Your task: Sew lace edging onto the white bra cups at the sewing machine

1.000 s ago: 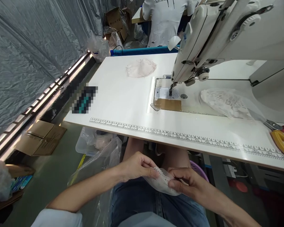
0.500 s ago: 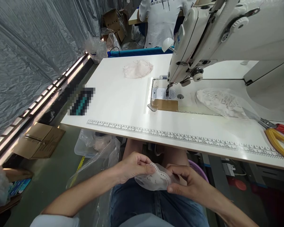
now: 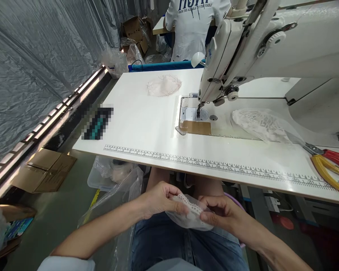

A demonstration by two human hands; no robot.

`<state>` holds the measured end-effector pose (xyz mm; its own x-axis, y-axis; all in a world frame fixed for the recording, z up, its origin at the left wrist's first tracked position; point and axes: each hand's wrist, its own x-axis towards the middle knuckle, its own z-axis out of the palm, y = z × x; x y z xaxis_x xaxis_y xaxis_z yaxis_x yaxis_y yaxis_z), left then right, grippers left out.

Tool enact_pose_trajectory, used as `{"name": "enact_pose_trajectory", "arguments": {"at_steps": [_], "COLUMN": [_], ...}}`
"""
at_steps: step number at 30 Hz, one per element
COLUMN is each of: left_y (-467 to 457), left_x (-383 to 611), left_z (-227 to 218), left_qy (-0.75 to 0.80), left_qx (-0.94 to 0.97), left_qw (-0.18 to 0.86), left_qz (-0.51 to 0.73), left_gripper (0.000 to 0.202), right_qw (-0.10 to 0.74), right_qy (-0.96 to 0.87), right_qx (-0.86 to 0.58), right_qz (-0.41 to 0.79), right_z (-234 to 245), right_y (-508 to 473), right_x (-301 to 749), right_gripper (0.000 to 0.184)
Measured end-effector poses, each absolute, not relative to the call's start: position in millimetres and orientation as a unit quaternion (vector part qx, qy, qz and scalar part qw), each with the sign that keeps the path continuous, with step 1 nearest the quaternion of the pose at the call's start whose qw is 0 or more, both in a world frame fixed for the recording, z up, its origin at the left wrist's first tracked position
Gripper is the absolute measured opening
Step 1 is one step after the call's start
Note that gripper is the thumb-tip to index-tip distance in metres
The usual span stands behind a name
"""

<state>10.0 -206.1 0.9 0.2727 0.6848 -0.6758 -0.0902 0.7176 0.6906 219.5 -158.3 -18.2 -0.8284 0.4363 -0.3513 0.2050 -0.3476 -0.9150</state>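
Note:
Over my lap, a small piece of sheer white fabric with a lace edge point(image 3: 190, 217) is stretched between my two hands. My left hand point(image 3: 165, 199) pinches its left side, thumb on top of the lace. At the right side, my right hand point(image 3: 222, 212) grips it between thumb and fingers. Part of the piece is hidden behind the fingers. Beyond my hands, on the white table point(image 3: 135, 120), stands a sewing machine point(image 3: 228, 56), its presser foot point(image 3: 198, 112) over the needle plate.
A pale pink lace piece point(image 3: 164, 86) lies at the table's back; white lace point(image 3: 261, 124) lies right of the needle. Scissors point(image 3: 327, 158) with red and yellow handles rest at the right edge. Below are a plastic bin point(image 3: 97, 177) and cardboard box point(image 3: 45, 170). A person point(image 3: 193, 30) sits ahead.
My right hand has moved slightly left, closer to my left hand, and the lace fabric has shifted and bunched a little. The view has tilted up slightly.

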Motion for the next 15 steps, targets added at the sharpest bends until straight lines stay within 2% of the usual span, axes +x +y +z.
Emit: {"name": "enact_pose_trajectory", "arguments": {"at_steps": [6,15], "left_y": [-200,-201], "left_x": [9,7], "left_z": [9,8], "left_qy": [0.545,0.511], "left_qx": [0.257,0.210], "left_qw": [0.742,0.763], "left_qz": [0.293,0.335], "left_gripper": [0.041,0.042], "right_qw": [0.101,0.065], "right_qy": [-0.600,-0.603], "right_qx": [-0.220,-0.238], "right_qz": [0.763,0.759], "right_z": [-18,-20], "right_y": [-150,-149], "right_x": [221,233], "right_gripper": [0.024,0.027]}}
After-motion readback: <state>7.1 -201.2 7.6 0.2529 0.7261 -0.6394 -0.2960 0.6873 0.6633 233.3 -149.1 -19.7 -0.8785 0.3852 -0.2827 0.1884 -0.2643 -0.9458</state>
